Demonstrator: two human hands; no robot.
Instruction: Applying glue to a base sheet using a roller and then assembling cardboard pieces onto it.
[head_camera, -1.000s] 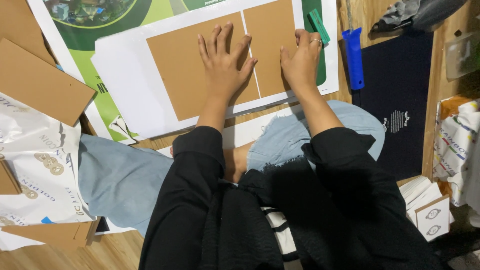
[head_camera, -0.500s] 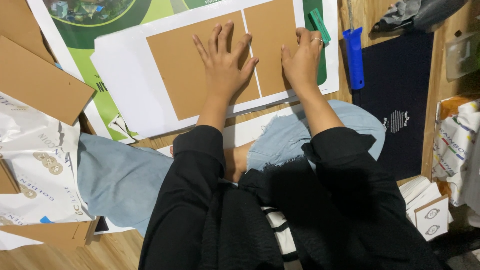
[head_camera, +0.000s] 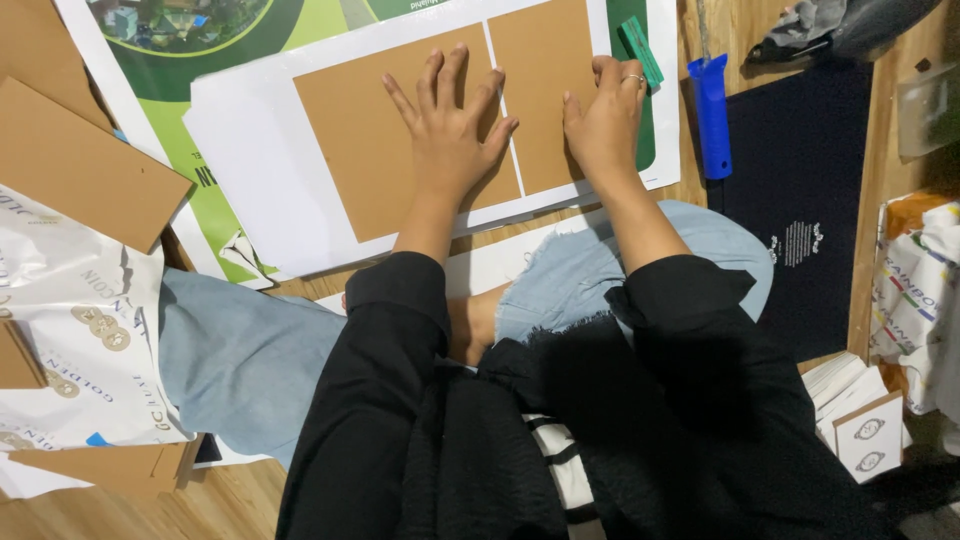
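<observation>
We press our left hand (head_camera: 450, 135) flat, fingers spread, on the larger cardboard panel (head_camera: 385, 140), right hand (head_camera: 603, 120) curled on the smaller panel (head_camera: 540, 85): light, stiff, best gripped at edges

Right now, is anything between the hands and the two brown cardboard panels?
Nothing visible. The left hand lies flat on the large panel, and the right hand presses on the small panel. The green block and blue tool lie off to the right.
</observation>
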